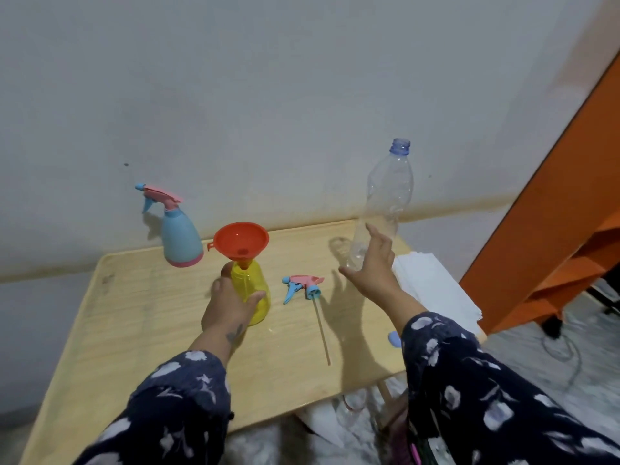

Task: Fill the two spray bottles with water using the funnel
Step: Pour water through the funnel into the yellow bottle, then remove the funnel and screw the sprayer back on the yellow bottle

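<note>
A yellow spray bottle point(256, 290) stands mid-table with an orange funnel point(241, 241) in its neck. My left hand point(228, 307) grips this bottle's side. Its pink and blue spray head point(303, 285) lies on the table to the right, dip tube pointing toward me. A blue spray bottle point(181, 239) with its head screwed on stands at the back left. My right hand point(370, 266) holds the lower part of a clear, uncapped, nearly empty plastic water bottle point(385, 199), upright at the table's right.
The wooden table point(134, 330) stands against a white wall. A stack of white paper towels point(432, 290) lies at its right edge, a blue cap point(394, 338) beside my right sleeve. An orange shelf point(553, 246) stands to the right. Clear bottles lie on the floor below.
</note>
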`<state>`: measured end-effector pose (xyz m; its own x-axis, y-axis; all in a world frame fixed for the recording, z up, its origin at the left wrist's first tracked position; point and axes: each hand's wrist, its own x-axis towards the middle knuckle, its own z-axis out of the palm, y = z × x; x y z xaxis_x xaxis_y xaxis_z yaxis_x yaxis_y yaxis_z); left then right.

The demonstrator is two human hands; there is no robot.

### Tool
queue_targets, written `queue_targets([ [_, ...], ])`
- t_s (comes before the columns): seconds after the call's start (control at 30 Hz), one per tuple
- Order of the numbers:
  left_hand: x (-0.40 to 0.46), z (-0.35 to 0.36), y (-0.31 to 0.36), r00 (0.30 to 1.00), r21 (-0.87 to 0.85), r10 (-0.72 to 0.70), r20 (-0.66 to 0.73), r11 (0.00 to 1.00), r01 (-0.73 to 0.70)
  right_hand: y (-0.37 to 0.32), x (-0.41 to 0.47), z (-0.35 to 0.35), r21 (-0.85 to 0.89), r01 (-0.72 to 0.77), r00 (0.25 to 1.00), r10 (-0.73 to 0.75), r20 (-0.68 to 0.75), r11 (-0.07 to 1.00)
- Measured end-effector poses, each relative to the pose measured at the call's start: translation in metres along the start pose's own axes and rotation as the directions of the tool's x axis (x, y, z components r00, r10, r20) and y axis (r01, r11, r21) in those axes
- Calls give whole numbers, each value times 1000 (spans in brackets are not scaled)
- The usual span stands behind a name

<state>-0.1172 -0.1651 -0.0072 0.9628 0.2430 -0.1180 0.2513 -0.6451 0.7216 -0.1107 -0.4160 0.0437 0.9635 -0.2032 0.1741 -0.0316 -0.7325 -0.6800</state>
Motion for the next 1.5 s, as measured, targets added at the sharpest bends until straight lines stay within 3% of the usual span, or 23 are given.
queue_targets([
  [0.13,-4,-4,-1,999,13,32,6,999,-32,-33,-17,18,8,95,995,-96,23,995],
  [0.23,-3,-6,-1,999,5,46,9,999,-46,-67,-27,32,116,142,973,-160,166,983],
  [0.37,-2,-7,-3,999,18,32,24,999,-33,-109,-35,54,351,25,958,-123,258,936],
  [0.47,-2,-6,-3,999,48,7,32,999,-8,-129,-34,66,434,-55,956,-78,283,899],
  [0.63,-1,-8,-2,1000,45,13,25,999,-14,-140,-28,72,391,-3,969,-94,229,920],
  [0.93,-1,-12,-1,999,-20,25,32,999,-25,-148,-17,50,358,42,937,-162,310,933],
  [1.5,0,-10,-3,999,-54,27,28,998,-26,-148,-12,42,386,48,921,-190,339,921],
])
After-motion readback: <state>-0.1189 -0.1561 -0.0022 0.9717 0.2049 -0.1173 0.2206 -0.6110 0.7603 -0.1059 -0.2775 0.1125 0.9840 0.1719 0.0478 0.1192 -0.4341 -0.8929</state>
